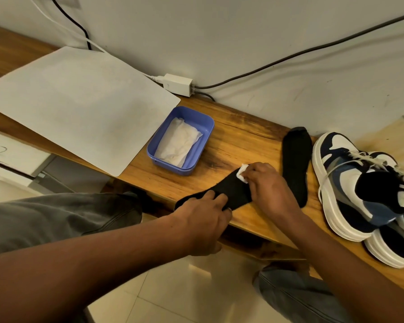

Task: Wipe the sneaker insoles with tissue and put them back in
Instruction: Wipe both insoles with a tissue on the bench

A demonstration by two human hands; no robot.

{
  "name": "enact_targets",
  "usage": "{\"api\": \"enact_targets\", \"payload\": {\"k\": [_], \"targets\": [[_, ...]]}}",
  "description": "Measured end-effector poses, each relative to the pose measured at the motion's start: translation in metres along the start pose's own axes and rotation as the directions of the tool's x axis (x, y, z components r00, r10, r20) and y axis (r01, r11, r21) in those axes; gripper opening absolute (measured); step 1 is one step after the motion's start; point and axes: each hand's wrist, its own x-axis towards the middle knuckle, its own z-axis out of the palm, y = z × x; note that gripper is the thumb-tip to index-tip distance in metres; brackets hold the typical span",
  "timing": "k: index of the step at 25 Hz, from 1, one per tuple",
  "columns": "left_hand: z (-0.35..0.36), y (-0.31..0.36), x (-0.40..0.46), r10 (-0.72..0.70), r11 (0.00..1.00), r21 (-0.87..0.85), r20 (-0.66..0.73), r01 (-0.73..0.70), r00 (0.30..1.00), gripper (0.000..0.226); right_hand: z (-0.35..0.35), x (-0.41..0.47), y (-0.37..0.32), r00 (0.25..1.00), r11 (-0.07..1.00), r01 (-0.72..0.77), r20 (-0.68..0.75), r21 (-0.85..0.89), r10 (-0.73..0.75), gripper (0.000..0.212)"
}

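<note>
A black insole (231, 190) lies slanted across the front edge of the wooden shelf (243, 136). My left hand (205, 217) grips its near end, fingers over the top. My right hand (266, 183) presses a small wad of white tissue (312, 172) onto its far end. A second black insole (295, 159) lies flat to the right. Two navy, blue and white sneakers (359, 183) stand at the right, one partly over the other.
A blue plastic tub (205, 127) holding folded white tissue sits left of the insoles. A white board (75, 103) covers the shelf's left part. A white adapter (179, 84) with cables lies against the wall. My knees are below the shelf edge.
</note>
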Motion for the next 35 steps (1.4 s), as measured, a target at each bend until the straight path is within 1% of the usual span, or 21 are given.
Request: {"api": "enact_targets", "payload": {"k": [3, 4, 5, 7, 9, 10, 13, 15, 16, 19, 20, 21, 23, 25, 26, 28, 30, 31, 32, 34, 35], "targets": [[0.001, 0.000, -0.001, 0.001, 1.000, -0.012, -0.022, -0.002, 1.000, 0.068, 0.006, -0.013, -0.028, 0.979, 0.979, 0.182, 0.078, 0.095, -0.190, 0.027], [0.001, -0.001, 0.000, 0.003, 1.000, -0.009, -0.029, -0.003, 1.000, 0.067, 0.004, -0.012, -0.024, 0.973, 0.975, 0.206, 0.084, 0.086, -0.213, 0.028], [0.000, -0.001, 0.000, 0.004, 1.000, -0.001, -0.033, -0.004, 0.999, 0.066, 0.002, -0.007, -0.015, 0.979, 0.981, 0.185, 0.080, 0.051, -0.189, 0.029], [0.000, 0.000, 0.002, 0.006, 1.000, 0.013, -0.029, -0.006, 1.000, 0.067, -0.003, 0.005, 0.011, 0.998, 0.998, 0.044, 0.036, -0.048, -0.043, 0.029], [0.000, -0.001, 0.003, 0.008, 1.000, 0.015, -0.025, -0.008, 1.000, 0.069, -0.007, 0.013, 0.023, 0.996, 0.989, -0.086, -0.009, -0.117, 0.086, 0.027], [0.000, -0.001, 0.003, 0.007, 1.000, 0.015, -0.025, -0.007, 1.000, 0.069, -0.005, 0.014, 0.019, 0.996, 0.988, -0.093, -0.008, -0.122, 0.093, 0.028], [0.002, -0.001, 0.002, -0.004, 1.000, 0.019, -0.038, 0.004, 0.999, 0.065, 0.001, 0.003, -0.009, 0.996, 0.998, 0.058, 0.064, -0.010, -0.057, 0.029], [0.001, 0.000, 0.003, -0.001, 1.000, 0.020, -0.040, 0.002, 0.999, 0.065, -0.002, 0.003, -0.004, 0.994, 0.996, 0.090, 0.059, 0.014, -0.091, 0.027], [0.000, 0.000, 0.004, 0.003, 1.000, 0.019, -0.037, -0.002, 0.999, 0.066, -0.004, 0.006, 0.005, 0.998, 0.999, 0.052, 0.043, -0.014, -0.052, 0.027], [-0.001, -0.001, 0.004, 0.008, 1.000, 0.011, -0.029, -0.008, 1.000, 0.068, -0.009, 0.015, 0.029, 0.990, 0.987, -0.140, -0.015, -0.079, 0.139, 0.028], [0.000, -0.001, 0.003, 0.007, 1.000, 0.008, -0.026, -0.007, 1.000, 0.069, -0.008, 0.015, 0.026, 0.988, 0.985, -0.153, -0.023, -0.080, 0.152, 0.028], [0.001, -0.001, 0.003, 0.005, 1.000, 0.006, -0.027, -0.005, 1.000, 0.068, -0.005, 0.013, 0.017, 0.992, 0.990, -0.123, -0.020, -0.064, 0.122, 0.028], [0.002, 0.000, 0.002, -0.003, 1.000, 0.008, -0.038, 0.003, 0.999, 0.066, 0.001, 0.004, -0.003, 1.000, 1.000, 0.007, 0.024, 0.029, -0.008, 0.028], [0.002, 0.001, 0.003, -0.004, 1.000, 0.011, -0.045, 0.004, 0.999, 0.064, 0.000, 0.001, -0.004, 0.995, 0.993, 0.087, 0.044, 0.074, -0.091, 0.027], [0.002, 0.001, 0.003, -0.002, 1.000, 0.013, -0.041, 0.002, 0.999, 0.065, -0.003, 0.003, 0.003, 0.996, 0.996, 0.078, 0.042, 0.044, -0.080, 0.027], [0.001, 0.000, 0.004, 0.004, 1.000, 0.010, -0.032, -0.003, 0.999, 0.068, -0.008, 0.010, 0.020, 0.999, 0.998, -0.032, 0.026, -0.051, 0.033, 0.028], [0.001, 0.000, 0.003, 0.007, 1.000, 0.001, -0.032, -0.007, 0.999, 0.068, -0.012, 0.012, 0.021, 0.992, 0.988, -0.124, 0.013, -0.088, 0.125, 0.029], [0.001, 0.000, 0.002, 0.007, 1.000, 0.001, -0.035, -0.007, 0.999, 0.067, -0.011, 0.009, 0.012, 0.994, 0.991, -0.108, 0.016, -0.073, 0.109, 0.029], [0.001, 0.000, 0.001, 0.006, 1.000, 0.002, -0.040, -0.005, 0.999, 0.065, -0.009, 0.003, -0.001, 0.998, 0.998, -0.053, 0.022, -0.033, 0.053, 0.028], [0.001, 0.001, 0.001, 0.002, 1.000, 0.000, -0.047, -0.002, 0.999, 0.064, -0.006, -0.015, -0.025, 0.993, 0.993, 0.097, 0.064, 0.070, -0.101, 0.028], [0.001, 0.001, 0.001, 0.002, 1.000, -0.001, -0.049, -0.002, 0.999, 0.063, -0.006, -0.021, -0.027, 0.984, 0.985, 0.148, 0.084, 0.084, -0.155, 0.028]]}}
